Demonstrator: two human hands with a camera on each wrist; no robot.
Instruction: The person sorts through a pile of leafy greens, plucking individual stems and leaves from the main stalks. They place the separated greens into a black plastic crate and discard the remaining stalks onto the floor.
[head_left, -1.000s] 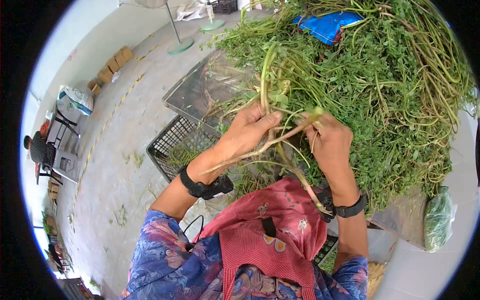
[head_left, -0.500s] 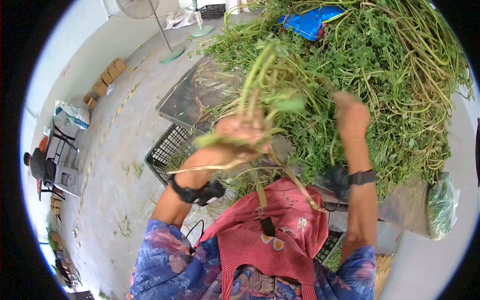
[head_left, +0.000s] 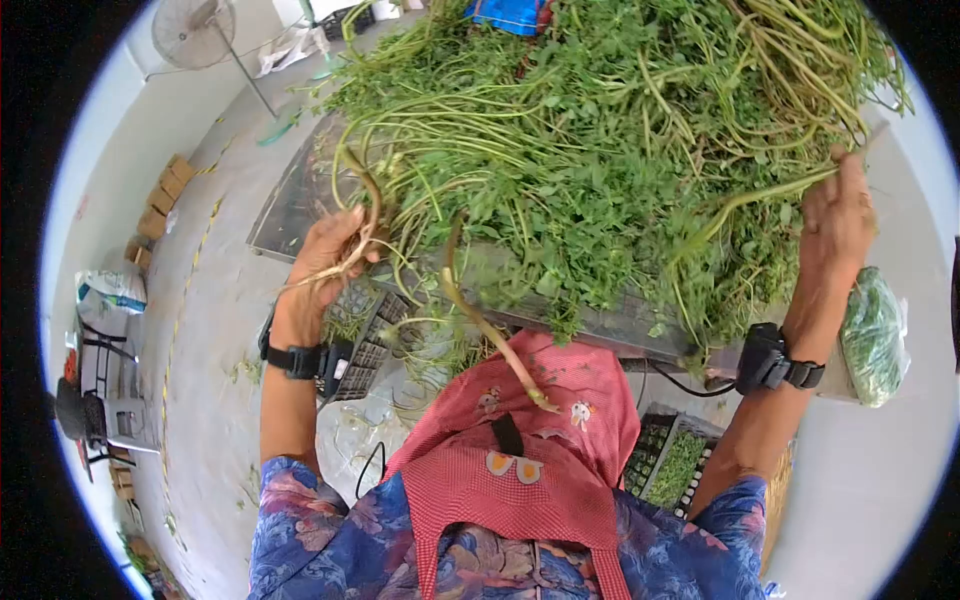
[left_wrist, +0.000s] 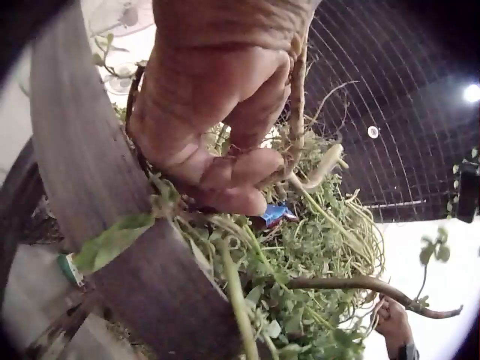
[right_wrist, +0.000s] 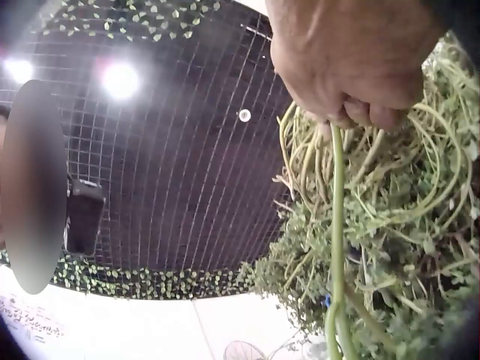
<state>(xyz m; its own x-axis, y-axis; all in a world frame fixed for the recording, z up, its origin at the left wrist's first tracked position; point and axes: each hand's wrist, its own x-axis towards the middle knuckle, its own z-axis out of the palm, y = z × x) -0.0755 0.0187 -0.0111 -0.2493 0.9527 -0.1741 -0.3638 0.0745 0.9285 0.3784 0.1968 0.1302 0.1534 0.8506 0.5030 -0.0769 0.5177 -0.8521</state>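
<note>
A large heap of green leafy stems (head_left: 580, 170) covers the dark table. My left hand (head_left: 325, 260) pinches a brown rooted stem (head_left: 372, 200) at the heap's left side; in the left wrist view the fingers of that hand (left_wrist: 225, 150) curl round stems. Out at the heap's right edge, my right hand (head_left: 838, 220) grips a long green stem (head_left: 745, 197) that trails left over the leaves. The right wrist view shows this stem (right_wrist: 337, 225) running down from the curled fingers of my right hand (right_wrist: 352, 67). A thick brown stem (head_left: 480, 320) lies from the table edge onto the red apron.
A black crate (head_left: 372, 345) stands below the table's left part, and another crate (head_left: 672, 465) with greens sits at the lower right. A bagged bundle of greens (head_left: 873, 335) lies right of the heap. A blue packet (head_left: 508, 14) rests on top of the heap.
The hands have moved far apart, the left one leftward with its stems, the right one out to the right with a green stem. The head view has shifted too.
</note>
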